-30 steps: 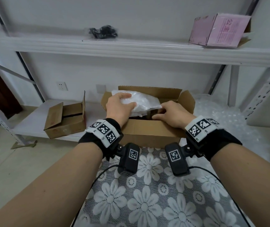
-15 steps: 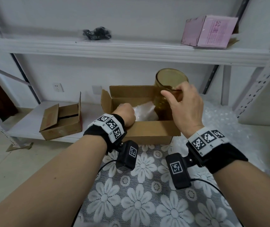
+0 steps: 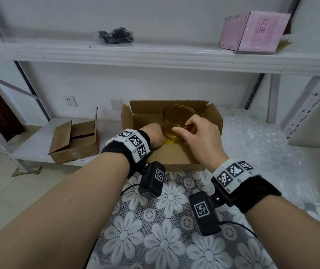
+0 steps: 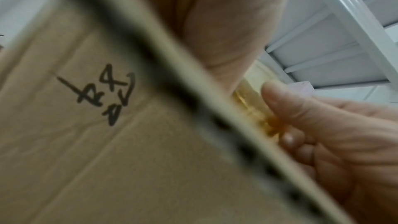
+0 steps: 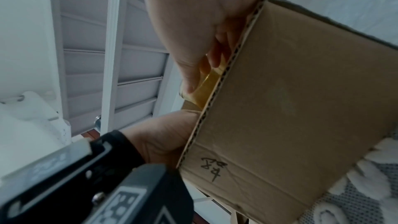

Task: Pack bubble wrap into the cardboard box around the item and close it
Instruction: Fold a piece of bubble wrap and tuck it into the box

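An open cardboard box [image 3: 174, 159] stands on a flowered cloth in the head view. An amber glass cup [image 3: 176, 119] sits upright in the box's right half. My right hand [image 3: 186, 129] pinches its near rim; the left wrist view shows that thumb [image 4: 277, 101] on the glass [image 4: 252, 106]. My left hand [image 3: 154, 134] reaches down into the box's left half, against the cup. Its fingers are hidden behind the box wall [image 4: 107, 142] and in the right wrist view [image 5: 301, 108] too. Loose bubble wrap [image 3: 261, 146] lies to the right of the box. No wrap shows inside.
A smaller open cardboard box [image 3: 75, 142] sits on the low shelf at left. On the upper shelf [image 3: 155, 57] are a pink box [image 3: 252, 32] and a black bundle [image 3: 115, 35]. A perforated shelf post [image 3: 314, 105] rises at right. Flowered cloth [image 3: 165, 230] covers the near surface.
The right hand lifted the amber cup above the box and has now lowered it inside. The left hand pushed down into the box, and the wrap it pressed is out of sight.
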Available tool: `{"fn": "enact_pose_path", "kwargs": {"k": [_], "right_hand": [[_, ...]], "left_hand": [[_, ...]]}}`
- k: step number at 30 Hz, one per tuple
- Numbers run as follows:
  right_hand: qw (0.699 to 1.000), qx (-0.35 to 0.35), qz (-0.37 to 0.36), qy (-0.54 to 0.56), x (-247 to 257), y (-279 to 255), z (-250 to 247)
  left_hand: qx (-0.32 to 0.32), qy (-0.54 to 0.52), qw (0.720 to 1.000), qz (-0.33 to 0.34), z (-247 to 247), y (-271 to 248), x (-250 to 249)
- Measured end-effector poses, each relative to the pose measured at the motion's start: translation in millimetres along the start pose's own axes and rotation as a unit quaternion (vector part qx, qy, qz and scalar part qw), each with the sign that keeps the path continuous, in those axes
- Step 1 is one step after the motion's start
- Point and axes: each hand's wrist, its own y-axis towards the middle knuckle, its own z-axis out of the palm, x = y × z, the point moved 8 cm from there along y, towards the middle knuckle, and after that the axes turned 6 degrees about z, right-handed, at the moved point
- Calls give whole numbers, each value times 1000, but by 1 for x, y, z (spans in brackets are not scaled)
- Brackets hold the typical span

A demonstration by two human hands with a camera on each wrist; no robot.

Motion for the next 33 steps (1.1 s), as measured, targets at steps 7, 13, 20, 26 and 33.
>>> {"fn": "enact_pose_path", "kwargs": {"k": [7,13,20,26,33], "right_hand": [[990,107,21,-93,-3,8,24],[966,193,59,-160,-12,16,38],[961,230,70,-133,-8,15,37],[978,128,68,-149,4,14,23],[971,154,105,-147,-9,21,17]], "left_hand": [[-39,5,998,-54,-7,-6,9],[-56,-76,995,-12,-12,-10,6],[-56,-109,992,23,-17,-21,5],[-56,-89,994,22,-18,-35,9],[-20,-26,998,62,-7,-42,-1]]}}
